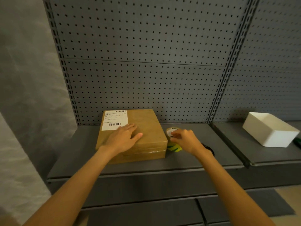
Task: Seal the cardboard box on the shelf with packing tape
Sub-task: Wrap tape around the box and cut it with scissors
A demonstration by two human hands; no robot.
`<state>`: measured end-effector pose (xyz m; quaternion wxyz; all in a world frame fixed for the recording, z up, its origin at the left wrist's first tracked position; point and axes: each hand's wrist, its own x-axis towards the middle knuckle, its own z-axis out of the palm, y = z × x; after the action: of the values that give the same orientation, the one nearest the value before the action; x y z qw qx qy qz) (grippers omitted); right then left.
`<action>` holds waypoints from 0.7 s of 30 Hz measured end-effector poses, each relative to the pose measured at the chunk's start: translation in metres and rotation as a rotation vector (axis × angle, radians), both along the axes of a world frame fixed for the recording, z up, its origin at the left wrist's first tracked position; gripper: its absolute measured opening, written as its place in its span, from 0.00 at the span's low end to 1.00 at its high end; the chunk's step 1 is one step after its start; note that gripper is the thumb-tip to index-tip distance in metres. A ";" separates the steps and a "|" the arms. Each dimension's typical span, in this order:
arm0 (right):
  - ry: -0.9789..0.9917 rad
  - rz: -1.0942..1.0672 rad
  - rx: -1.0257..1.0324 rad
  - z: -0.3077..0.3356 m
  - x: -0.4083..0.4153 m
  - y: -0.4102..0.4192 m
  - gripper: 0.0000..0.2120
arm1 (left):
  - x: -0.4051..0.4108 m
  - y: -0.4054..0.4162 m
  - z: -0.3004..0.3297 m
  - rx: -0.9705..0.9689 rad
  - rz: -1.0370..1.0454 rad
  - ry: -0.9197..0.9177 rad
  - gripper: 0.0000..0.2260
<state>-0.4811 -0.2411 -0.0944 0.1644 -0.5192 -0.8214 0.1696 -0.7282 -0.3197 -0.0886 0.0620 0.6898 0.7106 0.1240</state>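
A flat brown cardboard box (146, 128) lies on the grey metal shelf (146, 167), with a white shipping label (114, 119) on its far left corner. My left hand (123, 137) rests flat on the box top, fingers straight. Just right of the box stands a roll of packing tape (173, 146) with a yellow-green wrapper. My right hand (185, 140) is over the roll, fingers curled round its upper rim. Most of the roll is hidden by this hand. A dark band sits on my right wrist.
A white foam box (270, 129) sits on the neighbouring shelf section at the right, with a dark green object (297, 141) at the frame edge beside it. Grey pegboard (146, 62) backs the shelf. A concrete wall stands at the left.
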 end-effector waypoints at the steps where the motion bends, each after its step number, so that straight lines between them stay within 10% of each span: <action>1: -0.025 0.014 0.004 -0.003 0.000 0.003 0.15 | 0.001 0.003 0.000 0.034 0.026 -0.026 0.26; 6: -0.129 0.006 0.072 -0.004 0.000 0.018 0.07 | 0.011 0.013 0.008 0.185 0.110 -0.081 0.17; 21: 1.003 -0.002 -0.202 0.058 -0.042 0.033 0.05 | 0.049 0.054 0.053 0.356 0.001 -0.818 0.05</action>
<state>-0.5227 -0.2081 -0.0362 0.4876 -0.3880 -0.6204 0.4762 -0.6791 -0.2661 -0.0355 0.2180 0.5836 0.5956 0.5071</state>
